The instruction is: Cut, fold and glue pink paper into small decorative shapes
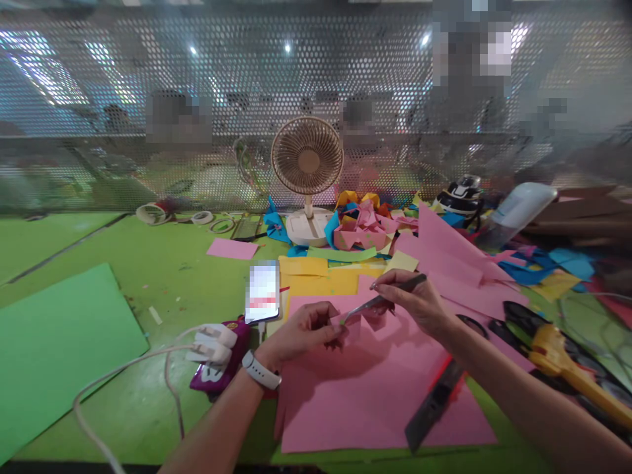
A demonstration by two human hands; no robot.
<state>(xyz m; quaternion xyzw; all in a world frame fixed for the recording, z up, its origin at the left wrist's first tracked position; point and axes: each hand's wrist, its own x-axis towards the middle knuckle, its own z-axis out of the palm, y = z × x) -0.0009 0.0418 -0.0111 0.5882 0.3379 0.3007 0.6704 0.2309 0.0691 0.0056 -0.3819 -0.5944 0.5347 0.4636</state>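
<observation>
My left hand [305,332], with a white watch on the wrist, is closed in a pinch on a small pink paper piece [351,327] above a large pink sheet [375,395]. My right hand [412,299] grips metal tweezers [382,299] whose tip meets that small piece at my left fingertips. Both hands hover just above the pink sheet near the table's middle.
A phone [263,291] leans on a purple stand with white chargers and cables. A steel ruler [434,403], scissors [516,316] and a yellow glue gun [567,365] lie to the right. Beyond stand a small fan [307,174], coloured paper scraps, tape rolls and a green sheet [59,342].
</observation>
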